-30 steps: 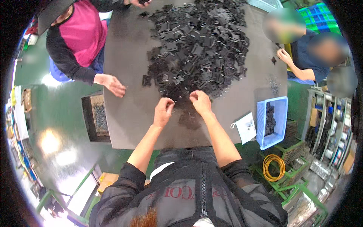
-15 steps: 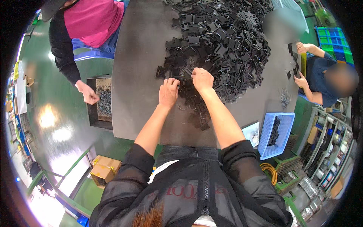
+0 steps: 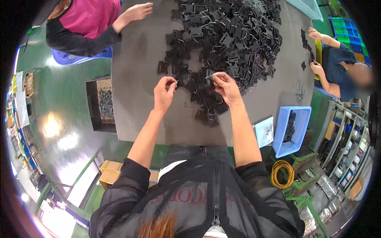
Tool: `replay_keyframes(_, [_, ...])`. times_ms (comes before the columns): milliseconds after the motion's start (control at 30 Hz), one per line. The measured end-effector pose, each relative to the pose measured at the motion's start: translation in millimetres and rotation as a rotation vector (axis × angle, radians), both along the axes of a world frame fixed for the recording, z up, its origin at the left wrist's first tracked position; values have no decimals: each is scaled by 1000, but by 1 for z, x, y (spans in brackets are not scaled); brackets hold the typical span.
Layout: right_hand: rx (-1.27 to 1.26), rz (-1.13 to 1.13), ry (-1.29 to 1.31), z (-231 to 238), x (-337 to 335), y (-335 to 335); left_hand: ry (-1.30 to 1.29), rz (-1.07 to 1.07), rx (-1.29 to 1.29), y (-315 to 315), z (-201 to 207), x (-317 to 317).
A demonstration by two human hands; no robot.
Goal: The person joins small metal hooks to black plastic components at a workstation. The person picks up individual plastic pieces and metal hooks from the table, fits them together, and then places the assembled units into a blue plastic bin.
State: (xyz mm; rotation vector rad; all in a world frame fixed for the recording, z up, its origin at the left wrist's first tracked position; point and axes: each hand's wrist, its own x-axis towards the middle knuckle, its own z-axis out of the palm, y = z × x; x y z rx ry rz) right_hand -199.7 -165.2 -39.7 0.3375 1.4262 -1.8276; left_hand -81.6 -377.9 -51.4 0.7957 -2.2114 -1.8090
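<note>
A large heap of black plastic buckles [image 3: 232,39], many with thin bent metal wires, covers the middle of the grey table. At the heap's near left edge, my left hand [image 3: 163,94] is closed in a pinch. A tiny bit shows at its fingertips, too small to name. My right hand [image 3: 228,90] pinches a small metal wire [image 3: 210,77] between thumb and fingers, over the near part of the heap. Its other fingers are loosely curled. The two hands are apart, with several buckles between and below them.
At the left, a co-worker's hand [image 3: 138,12] reaches over the table [image 3: 139,79]; a box of metal wires [image 3: 105,99] stands beside the edge. Right, another person handles black pieces [image 3: 307,45]. A blue basket [image 3: 279,148] and a plastic bag [image 3: 264,131] lie near the right corner.
My hands have moved apart, the left one leftward and the right one rightward. The left co-worker's hand has gone from the box of wires to above the table.
</note>
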Motion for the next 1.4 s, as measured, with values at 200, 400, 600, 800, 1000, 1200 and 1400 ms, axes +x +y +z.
replay_keyframes(200, [-403, -234, -255, -2, 11, 19, -86, -149, -482, -4, -13, 5])
replay_keyframes(400, [-241, -39, -262, -5, 15, 21, -176, -177, -576, 34, -34, -26])
replay_keyframes(600, [248, 225, 116, -7, 26, 23, -14, -109, -684, 21, -16, -30])
replay_keyframes(800, [478, 299, 263, 2, 33, 23, 163, -128, -576, 6, 35, -29])
replay_keyframes(1000, [533, 286, 401, -3, 40, 22, -35, -124, -358, 12, 48, -29])
replay_keyframes(1200, [392, 205, 232, 12, 51, 21, -416, -169, -82, -10, 27, -26])
replay_keyframes(1400, [475, 193, 311, -2, 62, 23, -554, -94, 789, -30, 15, -25])
